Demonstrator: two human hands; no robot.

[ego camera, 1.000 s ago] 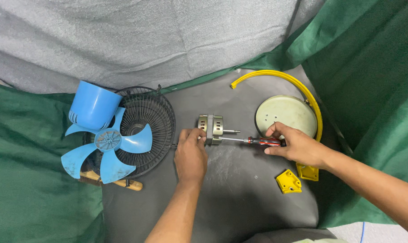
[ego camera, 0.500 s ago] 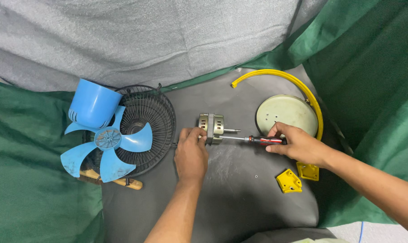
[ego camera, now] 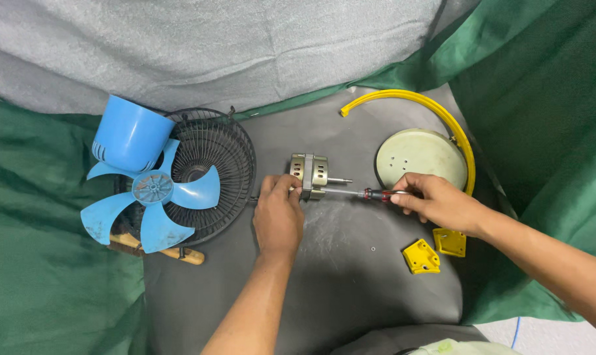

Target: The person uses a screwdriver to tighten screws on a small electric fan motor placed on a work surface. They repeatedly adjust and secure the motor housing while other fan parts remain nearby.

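A small metal fan motor (ego camera: 310, 175) with a short shaft lies on the grey mat (ego camera: 337, 276). My left hand (ego camera: 277, 213) grips its near left side and holds it down. My right hand (ego camera: 437, 201) is closed on a screwdriver (ego camera: 370, 194) with a red and black handle. The shaft of the tool runs left and its tip meets the motor's right face, just below the motor shaft.
A blue fan blade (ego camera: 152, 197) lies on a black wire grille (ego camera: 216, 171), with a blue housing cup (ego camera: 130, 139) behind. A wooden handle (ego camera: 173, 253) pokes out beneath. A pale round cover (ego camera: 421, 158), a yellow ring strip (ego camera: 429, 108) and two yellow brackets (ego camera: 421, 256) lie right.
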